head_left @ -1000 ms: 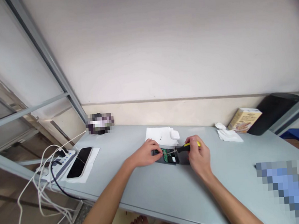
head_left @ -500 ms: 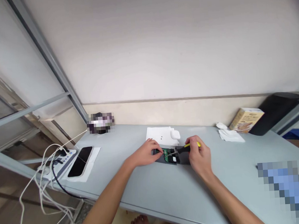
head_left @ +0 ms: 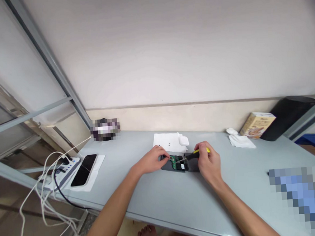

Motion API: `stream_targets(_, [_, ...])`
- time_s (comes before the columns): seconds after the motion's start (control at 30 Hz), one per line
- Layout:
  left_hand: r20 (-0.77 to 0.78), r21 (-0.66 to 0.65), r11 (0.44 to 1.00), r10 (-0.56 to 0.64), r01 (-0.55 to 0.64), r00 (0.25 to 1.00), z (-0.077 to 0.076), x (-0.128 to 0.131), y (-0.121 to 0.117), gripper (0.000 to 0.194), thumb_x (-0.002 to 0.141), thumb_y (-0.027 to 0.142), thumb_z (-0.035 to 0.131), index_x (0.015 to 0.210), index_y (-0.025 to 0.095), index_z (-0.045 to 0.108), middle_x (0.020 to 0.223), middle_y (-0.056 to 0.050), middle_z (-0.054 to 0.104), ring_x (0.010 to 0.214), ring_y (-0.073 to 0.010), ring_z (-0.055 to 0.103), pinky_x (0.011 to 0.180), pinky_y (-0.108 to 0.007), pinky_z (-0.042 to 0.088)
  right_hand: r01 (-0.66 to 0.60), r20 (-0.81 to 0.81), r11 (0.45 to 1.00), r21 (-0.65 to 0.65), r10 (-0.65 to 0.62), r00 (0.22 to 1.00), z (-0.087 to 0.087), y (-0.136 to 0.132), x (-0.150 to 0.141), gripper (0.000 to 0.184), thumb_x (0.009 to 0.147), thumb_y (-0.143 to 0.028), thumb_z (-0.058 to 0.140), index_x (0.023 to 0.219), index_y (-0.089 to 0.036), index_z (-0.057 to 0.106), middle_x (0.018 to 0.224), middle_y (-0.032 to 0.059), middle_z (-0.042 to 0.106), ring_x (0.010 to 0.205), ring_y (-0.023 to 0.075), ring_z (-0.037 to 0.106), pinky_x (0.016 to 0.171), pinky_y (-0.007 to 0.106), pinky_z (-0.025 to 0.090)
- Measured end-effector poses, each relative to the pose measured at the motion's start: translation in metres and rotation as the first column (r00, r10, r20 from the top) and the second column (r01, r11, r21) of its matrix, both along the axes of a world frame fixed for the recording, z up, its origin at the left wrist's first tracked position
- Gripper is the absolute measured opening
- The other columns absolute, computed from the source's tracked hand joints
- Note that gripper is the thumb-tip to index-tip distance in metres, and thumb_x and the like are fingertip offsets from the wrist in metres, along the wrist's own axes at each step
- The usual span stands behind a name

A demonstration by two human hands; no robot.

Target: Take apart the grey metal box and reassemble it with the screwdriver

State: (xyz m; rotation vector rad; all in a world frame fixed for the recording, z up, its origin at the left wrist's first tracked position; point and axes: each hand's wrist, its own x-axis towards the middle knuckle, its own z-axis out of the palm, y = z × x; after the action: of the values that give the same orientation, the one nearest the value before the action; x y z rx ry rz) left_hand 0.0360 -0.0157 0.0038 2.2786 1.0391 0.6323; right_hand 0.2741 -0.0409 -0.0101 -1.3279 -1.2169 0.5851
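Observation:
A dark flat device casing (head_left: pixel 191 164) lies opened on the grey desk (head_left: pixel 162 193), with a small green circuit board (head_left: pixel 174 162) and black parts showing inside it. At the board's upper left edge, the thumb and fingers of my left hand (head_left: pixel 155 159) are closed in a pinch; the exact contact is partly hidden. My right hand (head_left: pixel 209 161) is wrapped round a yellow-and-black screwdriver (head_left: pixel 193 155). Its thin metal shaft points left, with the tip at the board. Just behind the casing lies a white paper sheet (head_left: pixel 163 141) with a few tiny dark pieces on it.
A rounded white case (head_left: pixel 184 141) sits on the paper's right side. On the left are a phone (head_left: pixel 84 170) and a power strip (head_left: pixel 65 173) with tangled cables. A carton (head_left: pixel 257 125), tissues (head_left: pixel 241 141) and a black cylinder (head_left: pixel 288 118) stand at the back right.
The left fingertips have shifted slightly up at the board's edge, and more of the board shows. The screwdriver tip stays at the board with little movement.

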Motion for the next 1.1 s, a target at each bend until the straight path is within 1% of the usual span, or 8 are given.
stream_targets(0.23, [-0.017, 0.018, 1.000, 0.001, -0.001, 1.000, 0.0012, 0.0007, -0.0005, 0.016, 0.099, 0.022, 0.058, 0.099, 0.022, 0.074, 0.099, -0.007, 0.071, 0.107, -0.0235, 0.061, 0.098, -0.037, 0.051, 0.008, 0.038, 0.999, 0.031, -0.009, 0.999, 0.0008, 0.0000, 0.0000, 0.045, 0.099, -0.057, 0.044, 0.073, -0.022, 0.057, 0.062, -0.0031, 0.049, 0.055, 0.0153, 0.043, 0.055, 0.030, 0.034])
stream_targets(0.47, [-0.029, 0.018, 1.000, -0.009, 0.010, 1.000, -0.0007, -0.0004, 0.0006, 0.017, 0.100, 0.023, 0.057, 0.100, 0.022, 0.074, 0.099, -0.007, 0.071, 0.107, -0.0233, 0.062, 0.097, -0.037, 0.051, 0.005, 0.023, 1.000, -0.002, -0.005, 1.000, 0.0018, -0.0014, -0.0013, 0.044, 0.099, -0.057, 0.044, 0.074, -0.023, 0.056, 0.059, -0.0044, 0.045, 0.053, 0.0147, 0.040, 0.052, 0.029, 0.032])
stream_targets(0.73, [-0.046, 0.027, 1.000, -0.005, 0.006, 0.999, 0.0007, -0.0006, 0.0004, 0.017, 0.099, 0.021, 0.057, 0.099, 0.021, 0.074, 0.100, -0.007, 0.072, 0.106, -0.0235, 0.061, 0.096, -0.037, 0.051, 0.015, 0.026, 1.000, 0.009, -0.015, 1.000, 0.0006, -0.0006, -0.0002, 0.042, 0.099, -0.054, 0.044, 0.074, -0.022, 0.057, 0.061, -0.0039, 0.047, 0.055, 0.0149, 0.043, 0.054, 0.029, 0.034])
stream_targets(0.9, [-0.057, 0.053, 0.999, -0.004, 0.007, 0.998, -0.0012, -0.0012, 0.0015, 0.018, 0.099, 0.022, 0.056, 0.100, 0.021, 0.074, 0.100, -0.007, 0.072, 0.105, -0.0233, 0.061, 0.096, -0.037, 0.051, 0.019, 0.005, 1.000, -0.013, -0.019, 1.000, 0.0007, -0.0009, -0.0004, 0.043, 0.098, -0.056, 0.045, 0.074, -0.023, 0.057, 0.058, -0.0049, 0.044, 0.052, 0.0150, 0.042, 0.052, 0.029, 0.034])
stream_targets(1.1, [-0.076, 0.072, 0.997, 0.000, 0.005, 0.997, -0.0018, -0.0019, 0.0021, 0.018, 0.099, 0.021, 0.056, 0.100, 0.021, 0.074, 0.098, -0.007, 0.072, 0.103, -0.0236, 0.062, 0.093, -0.037, 0.052, 0.027, 0.003, 1.000, 0.004, -0.027, 1.000, 0.0025, -0.0015, -0.0008, 0.043, 0.098, -0.056, 0.046, 0.073, -0.023, 0.057, 0.058, -0.0042, 0.046, 0.053, 0.0155, 0.044, 0.054, 0.029, 0.035])
